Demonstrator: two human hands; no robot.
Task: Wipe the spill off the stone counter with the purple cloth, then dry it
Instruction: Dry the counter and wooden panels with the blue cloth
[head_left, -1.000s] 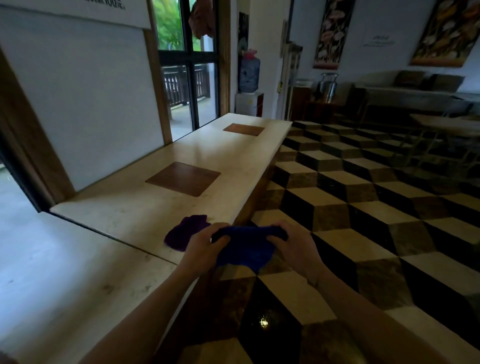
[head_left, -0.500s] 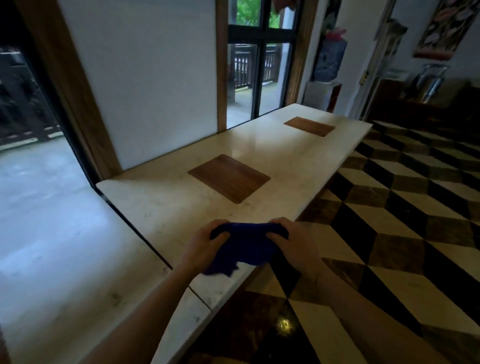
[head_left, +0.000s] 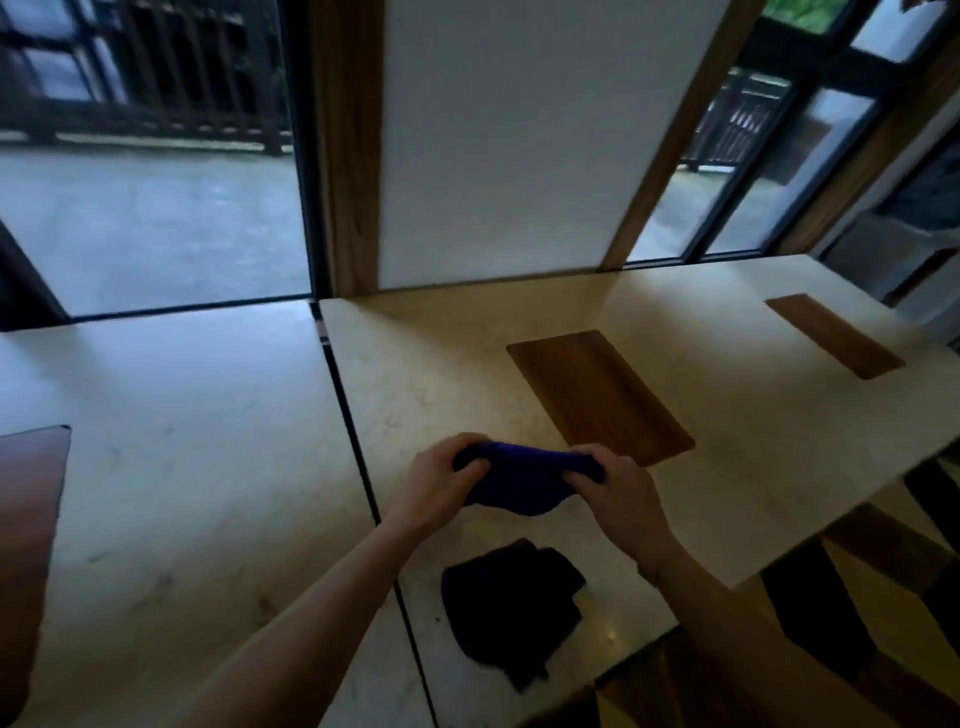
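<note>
Stone counter (head_left: 727, 415): both hands' grip bunching blue cloth (head_left: 519, 480), apparently lifted.

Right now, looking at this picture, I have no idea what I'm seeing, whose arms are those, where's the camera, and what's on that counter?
There is no machine here. The camera sits on a person's head, looking forward and down, so the two bare arms are their own. The left hand and the right hand each have a grip on one end of a blue cloth, bunched between them above the pale stone counter. A second, darker cloth lies flat on the counter nearer the person. Two wooden insets sit in the stone. I cannot make out any spill.
</note>
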